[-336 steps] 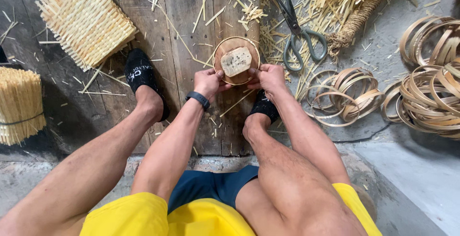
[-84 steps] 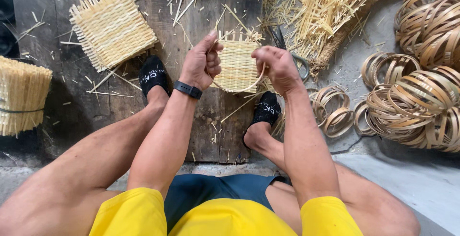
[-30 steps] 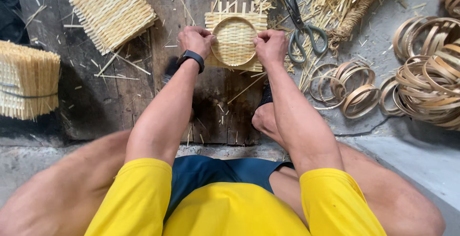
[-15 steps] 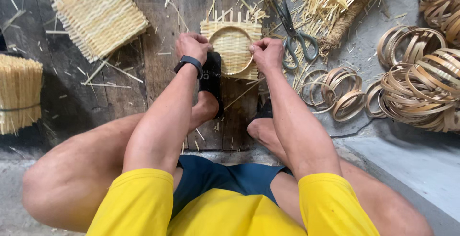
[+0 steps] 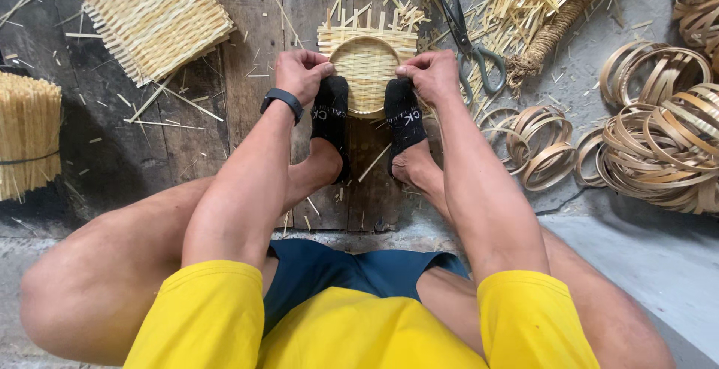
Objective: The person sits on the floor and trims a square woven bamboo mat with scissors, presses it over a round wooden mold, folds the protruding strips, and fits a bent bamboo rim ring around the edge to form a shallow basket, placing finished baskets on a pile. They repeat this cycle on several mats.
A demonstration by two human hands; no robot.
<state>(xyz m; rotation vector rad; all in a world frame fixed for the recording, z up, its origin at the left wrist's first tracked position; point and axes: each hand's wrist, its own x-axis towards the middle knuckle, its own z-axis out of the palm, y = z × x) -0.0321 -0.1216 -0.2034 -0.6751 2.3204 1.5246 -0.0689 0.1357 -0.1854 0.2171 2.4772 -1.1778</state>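
A small round woven bamboo basket [image 5: 366,66] with loose strip ends sticking up along its far side lies on dark wooden planks. My left hand [image 5: 301,74] grips its left rim and my right hand [image 5: 431,75] grips its right rim. Both feet in black socks [image 5: 330,111] press on the basket's near edge, one under each hand. A black band sits on my left wrist.
A woven square bamboo mat [image 5: 153,14] lies at the upper left, a tied bundle of sticks [image 5: 27,141] at the far left. Scissors [image 5: 472,43] lie right of the basket amid loose strips. Piles of bamboo hoops [image 5: 655,141] fill the right side.
The basket was lifted, turned hollow side up and set on the planks. Both feet have come forward onto its near edge while the hands stay on the rim.
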